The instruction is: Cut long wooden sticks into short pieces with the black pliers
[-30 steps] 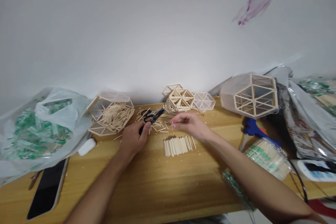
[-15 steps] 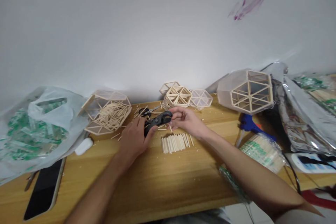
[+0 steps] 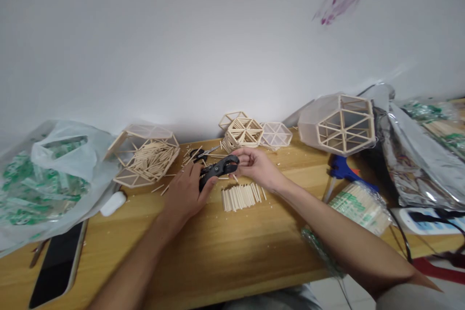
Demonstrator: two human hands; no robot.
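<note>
My left hand [image 3: 187,191] is closed round the handles of black cutting pliers [image 3: 218,168], whose jaws point right. My right hand [image 3: 256,167] is pinched at the jaws, its fingertips together on what looks like a thin wooden stick, too small to make out clearly. Just below both hands a neat row of cut wooden sticks [image 3: 241,196] lies on the wooden table [image 3: 232,247]. Loose stick offcuts are scattered behind the hands.
Hexagonal stick frames stand along the wall: one filled with sticks [image 3: 147,157], a small stack [image 3: 245,131], a large one [image 3: 339,123]. A plastic bag [image 3: 43,179] and a phone [image 3: 54,266] lie left. A blue glue gun [image 3: 339,169], a stick packet [image 3: 359,206] and foil bags lie right.
My left hand lifted the pliers off the table and swung the jaws right. My right hand rose from the scattered sticks to meet the jaws. The view shifted slightly.
</note>
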